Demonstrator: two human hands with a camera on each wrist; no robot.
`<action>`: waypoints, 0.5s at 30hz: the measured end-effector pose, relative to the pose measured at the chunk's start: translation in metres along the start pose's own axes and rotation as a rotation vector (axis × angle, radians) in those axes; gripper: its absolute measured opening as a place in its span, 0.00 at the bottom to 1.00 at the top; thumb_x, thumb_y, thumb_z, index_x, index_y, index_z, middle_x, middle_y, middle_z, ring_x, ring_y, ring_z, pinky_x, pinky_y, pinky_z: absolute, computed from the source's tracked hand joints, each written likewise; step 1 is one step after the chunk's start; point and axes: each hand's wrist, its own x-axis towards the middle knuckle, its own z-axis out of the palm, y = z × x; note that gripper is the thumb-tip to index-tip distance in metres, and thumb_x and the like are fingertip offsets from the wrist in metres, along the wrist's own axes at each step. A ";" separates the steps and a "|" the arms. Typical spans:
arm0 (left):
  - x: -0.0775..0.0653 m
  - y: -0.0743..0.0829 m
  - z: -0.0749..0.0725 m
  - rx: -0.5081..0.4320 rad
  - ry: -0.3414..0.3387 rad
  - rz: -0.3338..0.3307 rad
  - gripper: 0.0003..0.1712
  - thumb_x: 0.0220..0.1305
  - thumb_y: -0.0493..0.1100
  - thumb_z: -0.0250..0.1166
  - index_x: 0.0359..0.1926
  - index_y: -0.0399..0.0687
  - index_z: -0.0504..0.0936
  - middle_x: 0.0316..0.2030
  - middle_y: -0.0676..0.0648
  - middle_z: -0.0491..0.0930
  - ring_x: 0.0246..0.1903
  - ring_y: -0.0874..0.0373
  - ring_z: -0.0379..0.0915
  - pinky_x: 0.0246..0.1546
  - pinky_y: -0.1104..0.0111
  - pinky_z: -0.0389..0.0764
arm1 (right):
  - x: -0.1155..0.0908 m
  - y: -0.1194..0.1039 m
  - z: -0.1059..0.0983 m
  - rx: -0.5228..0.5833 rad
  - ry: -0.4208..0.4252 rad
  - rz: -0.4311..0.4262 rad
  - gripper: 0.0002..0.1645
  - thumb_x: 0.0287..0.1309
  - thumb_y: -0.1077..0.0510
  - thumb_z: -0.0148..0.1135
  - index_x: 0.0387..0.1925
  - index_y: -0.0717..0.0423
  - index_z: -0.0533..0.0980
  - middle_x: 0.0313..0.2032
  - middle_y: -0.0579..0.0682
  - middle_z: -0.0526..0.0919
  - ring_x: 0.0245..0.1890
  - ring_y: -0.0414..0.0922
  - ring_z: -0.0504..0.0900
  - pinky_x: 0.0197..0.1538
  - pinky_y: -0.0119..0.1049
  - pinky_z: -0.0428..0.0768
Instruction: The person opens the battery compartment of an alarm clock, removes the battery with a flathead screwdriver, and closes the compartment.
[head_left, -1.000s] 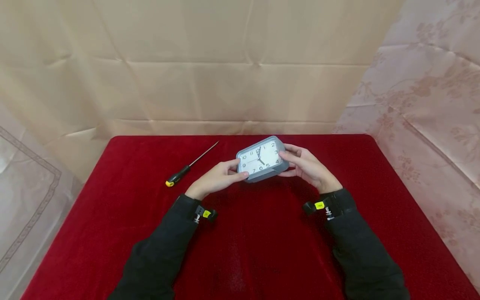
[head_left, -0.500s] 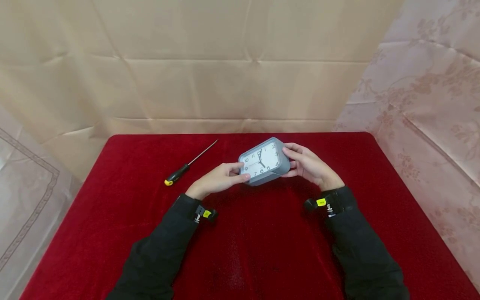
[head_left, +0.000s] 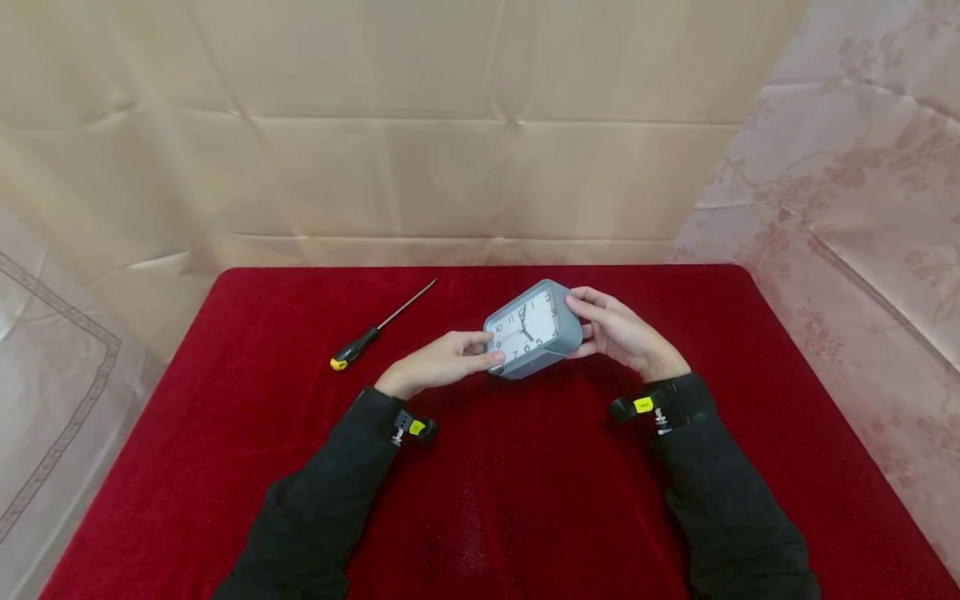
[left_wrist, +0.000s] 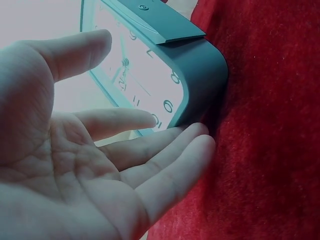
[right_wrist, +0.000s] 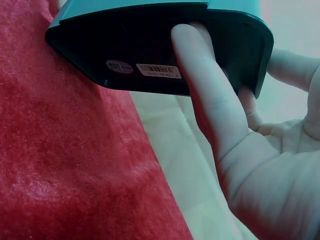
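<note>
A grey alarm clock (head_left: 527, 327) with a white numbered face is held tilted over the red cloth, its face turned up and towards the left. My left hand (head_left: 442, 362) holds its left end, thumb and index finger in front of the face; in the left wrist view the other fingers (left_wrist: 172, 170) lie by the rounded corner. At the opposite end, my right hand (head_left: 626, 333) grips the casing with the thumb on the side. The right wrist view shows a finger (right_wrist: 205, 75) across the dark back (right_wrist: 150, 47), near a barcode label (right_wrist: 159, 70).
A screwdriver (head_left: 355, 348) with a black and yellow handle lies left of the clock, its shaft pointing to the far edge. Red cloth (head_left: 480, 500) covers the table. Beige fabric (head_left: 375, 183) hangs behind, and patterned fabric (head_left: 847, 192) is at the right.
The clock has turned, showing more of its right side and underside, and has shifted slightly right and nearer. My right thumb has gone from the face to the side. The screwdriver has stayed put.
</note>
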 end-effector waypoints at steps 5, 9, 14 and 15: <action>0.000 -0.001 0.000 -0.038 -0.007 -0.004 0.37 0.70 0.53 0.64 0.74 0.44 0.66 0.59 0.46 0.77 0.54 0.52 0.72 0.55 0.57 0.74 | 0.001 0.001 0.002 0.000 -0.009 -0.005 0.16 0.77 0.54 0.51 0.60 0.54 0.67 0.47 0.53 0.83 0.41 0.51 0.88 0.41 0.50 0.86; -0.001 -0.001 0.000 -0.037 -0.017 0.012 0.35 0.71 0.51 0.63 0.74 0.44 0.67 0.60 0.46 0.75 0.55 0.52 0.70 0.56 0.57 0.74 | 0.000 0.001 0.004 0.004 -0.016 -0.011 0.17 0.76 0.54 0.52 0.60 0.53 0.67 0.48 0.53 0.83 0.42 0.52 0.88 0.42 0.51 0.85; -0.002 0.003 0.001 0.014 0.007 0.036 0.35 0.71 0.52 0.63 0.74 0.44 0.67 0.62 0.45 0.73 0.55 0.51 0.69 0.55 0.58 0.74 | 0.000 0.002 0.005 0.006 -0.034 -0.031 0.16 0.77 0.54 0.51 0.60 0.53 0.67 0.49 0.53 0.82 0.42 0.51 0.88 0.44 0.52 0.85; -0.002 0.004 0.001 0.022 0.016 0.041 0.36 0.71 0.52 0.64 0.74 0.45 0.66 0.63 0.45 0.73 0.55 0.51 0.69 0.56 0.58 0.74 | 0.000 0.002 0.004 0.007 -0.040 -0.035 0.16 0.77 0.55 0.51 0.60 0.53 0.67 0.49 0.53 0.82 0.42 0.51 0.88 0.45 0.52 0.85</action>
